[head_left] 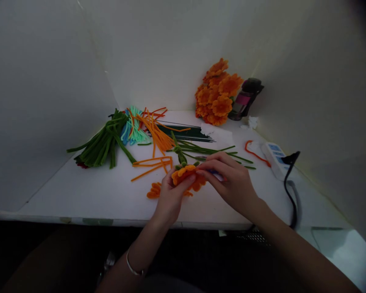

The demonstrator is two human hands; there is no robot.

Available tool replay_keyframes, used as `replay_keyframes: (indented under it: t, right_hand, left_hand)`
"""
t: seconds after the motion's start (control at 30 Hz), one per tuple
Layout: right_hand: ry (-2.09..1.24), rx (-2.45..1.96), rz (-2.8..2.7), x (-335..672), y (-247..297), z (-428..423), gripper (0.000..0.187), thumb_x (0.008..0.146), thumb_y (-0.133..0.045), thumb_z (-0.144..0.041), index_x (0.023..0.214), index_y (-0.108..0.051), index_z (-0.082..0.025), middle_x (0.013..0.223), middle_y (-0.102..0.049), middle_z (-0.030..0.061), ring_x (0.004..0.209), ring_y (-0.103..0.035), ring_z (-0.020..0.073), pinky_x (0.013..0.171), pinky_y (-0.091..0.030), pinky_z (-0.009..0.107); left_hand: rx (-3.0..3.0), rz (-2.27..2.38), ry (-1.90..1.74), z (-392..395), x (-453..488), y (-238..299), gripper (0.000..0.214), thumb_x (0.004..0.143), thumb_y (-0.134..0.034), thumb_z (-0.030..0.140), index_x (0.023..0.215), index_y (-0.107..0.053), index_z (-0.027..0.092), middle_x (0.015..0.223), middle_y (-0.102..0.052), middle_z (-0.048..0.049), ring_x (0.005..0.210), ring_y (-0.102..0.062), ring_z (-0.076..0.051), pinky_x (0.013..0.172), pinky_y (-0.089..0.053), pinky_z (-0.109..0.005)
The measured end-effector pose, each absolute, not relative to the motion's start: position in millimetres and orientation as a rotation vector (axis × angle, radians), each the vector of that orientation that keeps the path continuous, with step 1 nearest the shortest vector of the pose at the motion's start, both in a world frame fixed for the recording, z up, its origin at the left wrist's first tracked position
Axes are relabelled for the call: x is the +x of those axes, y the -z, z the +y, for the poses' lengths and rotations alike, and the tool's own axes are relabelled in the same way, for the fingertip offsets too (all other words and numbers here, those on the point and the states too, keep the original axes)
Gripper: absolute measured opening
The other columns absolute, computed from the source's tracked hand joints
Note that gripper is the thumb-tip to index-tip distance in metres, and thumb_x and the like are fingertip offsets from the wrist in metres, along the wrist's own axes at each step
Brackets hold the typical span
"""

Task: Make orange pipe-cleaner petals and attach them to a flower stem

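My left hand (170, 197) is closed around an orange pipe-cleaner flower (183, 172), thumb across its near side. Green tips stick up along the flower's far edge. At the flower's right edge, my right hand (232, 177) pinches with thumb and forefinger; the exact spot between the fingertips is too small to make out. More orange petal pieces (154, 190) lie on the table, partly behind my left hand. Just beyond the flower is a bundled green pipe-cleaner piece (179, 154). A bluish object (217, 176) shows partly beneath my right hand.
Green pipe cleaners (102, 146), pale turquoise ones (137, 126) and orange ones (158, 132) lie left and behind. Dark stem wires (183, 133) are farther back. A bunch of orange flowers (216, 95) stands beside a dark bottle (245, 99). A power strip (276, 158) with a black cable is right.
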State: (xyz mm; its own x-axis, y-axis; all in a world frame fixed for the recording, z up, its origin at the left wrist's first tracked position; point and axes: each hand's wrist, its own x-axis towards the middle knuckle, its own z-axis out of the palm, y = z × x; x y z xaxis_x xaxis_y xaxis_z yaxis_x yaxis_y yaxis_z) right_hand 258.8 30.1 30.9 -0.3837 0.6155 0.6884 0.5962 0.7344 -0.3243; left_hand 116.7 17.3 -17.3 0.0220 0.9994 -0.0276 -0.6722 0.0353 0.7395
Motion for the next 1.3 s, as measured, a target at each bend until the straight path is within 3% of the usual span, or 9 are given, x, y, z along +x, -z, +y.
replay_keyframes:
  t: [0.47,0.67,0.97,1.17,1.3]
  right_hand:
    - [-0.729,-1.016,-1.981,263,-36,42,0.017,0.086,-0.059,-0.028,0.072,-0.063,-0.017,0.071,-0.058,0.0009,0.064,-0.054,0.0117,0.056,-0.043,0.024]
    - [-0.531,-1.107,-2.069,267,-43,40,0.009,0.083,-0.064,-0.027,0.081,-0.067,-0.019,0.079,-0.063,0.0025,0.066,-0.055,0.0114,0.057,-0.042,0.023]
    - [-0.497,-1.092,-2.170,262,-51,40,0.014,0.085,-0.060,-0.022,0.073,-0.062,-0.017,0.073,-0.059,0.0020,0.065,-0.054,0.0117,0.058,-0.042,0.023]
    - [-0.688,-1.083,-2.064,262,-45,43,0.015,0.084,-0.060,-0.027,0.072,-0.062,-0.017,0.072,-0.059,0.0023,0.066,-0.054,0.0127,0.058,-0.043,0.024]
    - [-1.042,-1.078,-1.972,266,-43,51,0.020,0.080,-0.063,-0.036,0.073,-0.062,-0.017,0.068,-0.058,0.0003,0.062,-0.053,0.0115,0.056,-0.043,0.024]
  left_hand:
    - [0.641,0.694,-1.418,18,118,14,0.019,0.063,-0.080,0.019,0.079,-0.071,0.019,0.081,-0.070,0.0007,0.076,-0.064,-0.012,0.078,-0.048,-0.025]
    - [0.683,0.766,-1.448,19,115,18,0.019,0.063,-0.079,0.018,0.080,-0.069,0.018,0.080,-0.068,0.0005,0.074,-0.062,-0.011,0.073,-0.048,-0.023]
    - [0.731,0.791,-1.479,20,117,18,0.015,0.065,-0.077,0.018,0.077,-0.068,0.018,0.076,-0.066,0.0021,0.071,-0.059,-0.009,0.069,-0.047,-0.020]
    - [0.744,0.822,-1.486,20,117,16,0.016,0.064,-0.078,0.019,0.076,-0.068,0.017,0.075,-0.066,0.0011,0.069,-0.060,-0.010,0.067,-0.047,-0.020]
    - [0.770,0.798,-1.470,20,116,18,0.016,0.065,-0.078,0.020,0.078,-0.069,0.017,0.077,-0.067,0.0001,0.072,-0.061,-0.011,0.068,-0.048,-0.021]
